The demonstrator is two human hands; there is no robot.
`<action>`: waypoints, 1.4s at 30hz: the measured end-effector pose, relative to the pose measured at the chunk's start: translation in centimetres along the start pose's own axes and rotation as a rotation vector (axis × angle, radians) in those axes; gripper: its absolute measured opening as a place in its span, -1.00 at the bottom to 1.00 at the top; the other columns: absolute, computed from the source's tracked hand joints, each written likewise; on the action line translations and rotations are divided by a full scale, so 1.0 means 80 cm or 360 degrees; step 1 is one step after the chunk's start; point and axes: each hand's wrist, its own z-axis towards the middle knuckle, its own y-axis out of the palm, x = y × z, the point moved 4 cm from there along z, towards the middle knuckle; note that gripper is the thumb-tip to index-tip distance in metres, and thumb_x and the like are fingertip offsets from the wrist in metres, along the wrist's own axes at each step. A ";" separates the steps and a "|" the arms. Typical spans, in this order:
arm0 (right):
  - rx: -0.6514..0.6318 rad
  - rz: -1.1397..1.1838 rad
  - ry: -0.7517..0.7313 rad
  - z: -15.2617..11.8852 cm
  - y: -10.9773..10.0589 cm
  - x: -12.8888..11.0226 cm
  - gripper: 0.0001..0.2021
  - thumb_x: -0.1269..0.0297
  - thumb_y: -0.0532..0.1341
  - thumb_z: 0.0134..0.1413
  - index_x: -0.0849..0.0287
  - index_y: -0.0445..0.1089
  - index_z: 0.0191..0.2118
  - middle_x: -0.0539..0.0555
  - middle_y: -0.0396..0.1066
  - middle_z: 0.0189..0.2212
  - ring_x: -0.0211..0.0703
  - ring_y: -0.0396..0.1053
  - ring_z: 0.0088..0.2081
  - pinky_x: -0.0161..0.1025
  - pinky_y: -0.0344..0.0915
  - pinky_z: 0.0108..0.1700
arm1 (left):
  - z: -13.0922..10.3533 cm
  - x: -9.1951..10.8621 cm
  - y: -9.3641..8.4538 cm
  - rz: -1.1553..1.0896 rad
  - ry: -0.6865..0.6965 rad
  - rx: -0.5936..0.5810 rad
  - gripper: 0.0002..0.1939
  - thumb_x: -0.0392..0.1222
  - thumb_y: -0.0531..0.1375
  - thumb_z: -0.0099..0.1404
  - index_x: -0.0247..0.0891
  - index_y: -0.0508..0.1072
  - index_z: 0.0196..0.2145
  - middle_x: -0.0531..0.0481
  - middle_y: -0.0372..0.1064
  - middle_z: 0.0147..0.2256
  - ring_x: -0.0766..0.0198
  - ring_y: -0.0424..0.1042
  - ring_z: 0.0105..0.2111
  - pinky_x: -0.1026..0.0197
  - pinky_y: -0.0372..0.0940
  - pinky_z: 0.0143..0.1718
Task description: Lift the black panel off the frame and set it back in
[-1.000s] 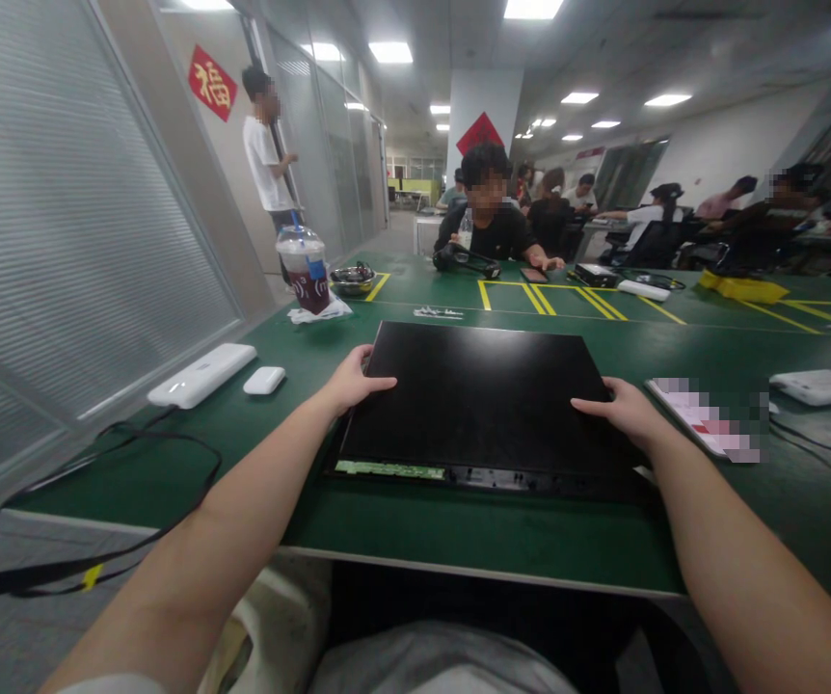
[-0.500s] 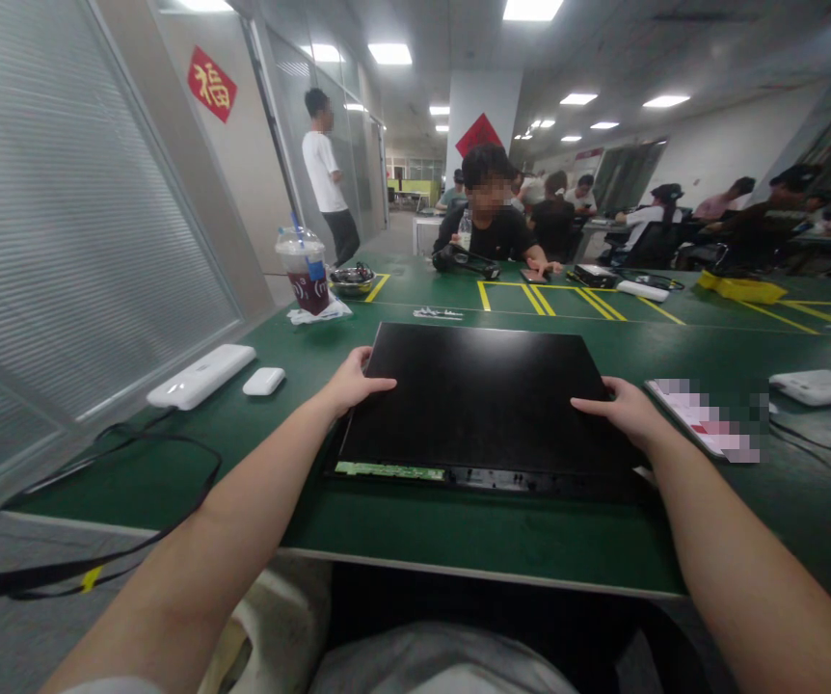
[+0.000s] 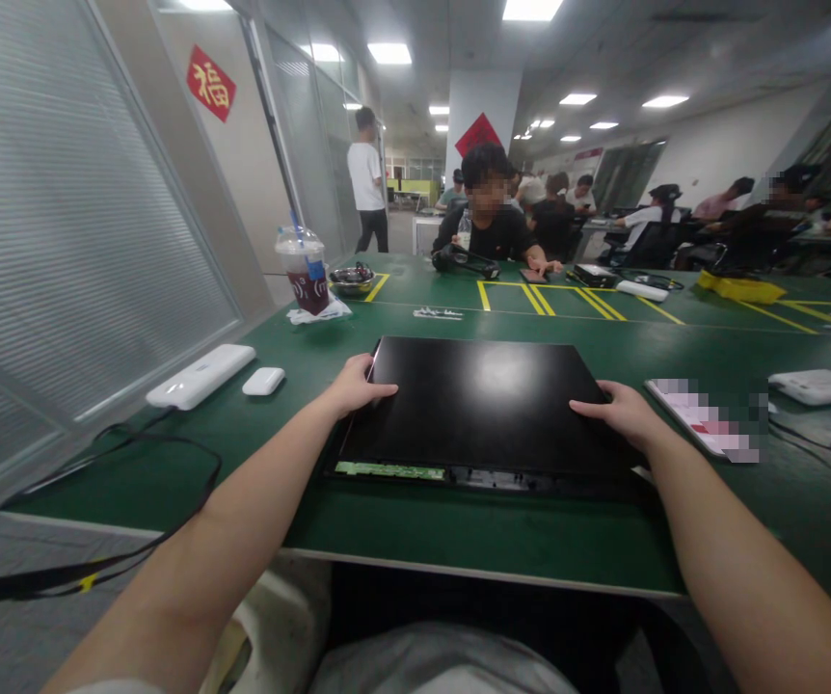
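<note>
A black display panel (image 3: 469,405) lies in front of me, its far edge tilted slightly up by the look of it. My left hand (image 3: 359,387) grips its left edge, thumb on the face and fingers out of sight behind. Around the right edge my right hand (image 3: 619,414) is closed the same way. A green circuit board strip (image 3: 390,470) shows along the near edge, beside a dark frame (image 3: 531,479) that sits under the panel on the green table (image 3: 488,540).
A drink cup (image 3: 305,270) stands on tissue at the back left, near a metal bowl (image 3: 353,280). White power bank (image 3: 202,376) and small white case (image 3: 264,382) lie left. A phone (image 3: 697,416) lies right. Across the table sits a person (image 3: 492,226).
The panel's far edge has come down toward the table, both hands still on it. In the background, a walking person has moved to the right.
</note>
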 end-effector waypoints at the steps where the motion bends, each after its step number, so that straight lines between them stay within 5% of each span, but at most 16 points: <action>1: 0.0006 -0.0001 0.0005 0.001 0.000 0.002 -0.60 0.21 0.47 -0.25 0.19 0.50 -0.20 0.19 0.58 -0.24 0.05 0.53 -0.23 -0.14 0.44 -0.22 | 0.000 -0.002 0.002 0.0064 -0.0005 -0.0024 -0.40 0.04 0.42 -0.13 -0.27 0.49 -0.13 -0.24 0.29 0.15 -0.15 0.20 0.23 -0.03 0.09 0.25; 4: 0.0011 -0.0009 0.0025 0.005 -0.001 0.007 -0.54 0.17 0.49 -0.30 0.19 0.51 -0.18 0.19 0.57 -0.28 0.09 0.53 -0.24 -0.12 0.45 -0.24 | 0.001 -0.007 0.006 0.0184 -0.0007 -0.0069 -0.29 0.06 0.40 -0.10 -0.31 0.47 0.00 -0.30 0.14 0.25 -0.14 0.12 0.29 0.03 0.00 0.30; 21: 0.0097 -0.0080 0.0027 0.009 -0.005 0.012 -0.46 0.13 0.51 -0.35 0.21 0.53 -0.13 0.22 0.56 -0.30 0.17 0.52 -0.19 -0.05 0.45 -0.18 | 0.003 -0.009 0.010 0.0341 -0.0016 -0.0167 -0.17 0.15 0.36 -0.05 -0.41 0.44 0.10 -0.43 0.03 0.32 -0.23 0.02 0.34 0.00 -0.06 0.32; 29: 0.0018 0.0059 0.0055 0.010 -0.006 0.012 -0.64 0.27 0.43 -0.25 0.19 0.53 -0.20 0.20 0.57 -0.23 0.11 0.52 -0.18 -0.04 0.44 -0.10 | 0.004 -0.012 0.010 0.0327 0.0017 -0.0158 -0.21 0.15 0.36 -0.03 -0.34 0.45 0.09 -0.38 0.08 0.31 -0.23 0.05 0.32 -0.05 -0.03 0.31; 36: 0.0069 0.0099 -0.0109 0.006 -0.004 0.004 -0.48 0.32 0.45 -0.28 0.11 0.52 -0.04 0.16 0.51 -0.01 0.08 0.44 0.03 -0.12 0.39 0.03 | 0.004 -0.012 0.011 0.0345 0.0036 -0.0147 -0.24 0.17 0.36 -0.04 -0.28 0.47 0.07 -0.32 0.13 0.28 -0.23 0.08 0.31 -0.04 -0.01 0.30; 42: 0.0058 0.0032 -0.0093 0.003 -0.002 -0.001 -0.55 0.36 0.41 -0.21 0.09 0.54 -0.06 0.17 0.50 0.01 0.08 0.40 0.09 -0.13 0.35 0.06 | 0.004 -0.009 0.011 0.0347 0.0025 -0.0148 -0.23 0.14 0.36 -0.03 -0.32 0.46 0.08 -0.37 0.10 0.29 -0.25 0.06 0.32 -0.05 -0.02 0.30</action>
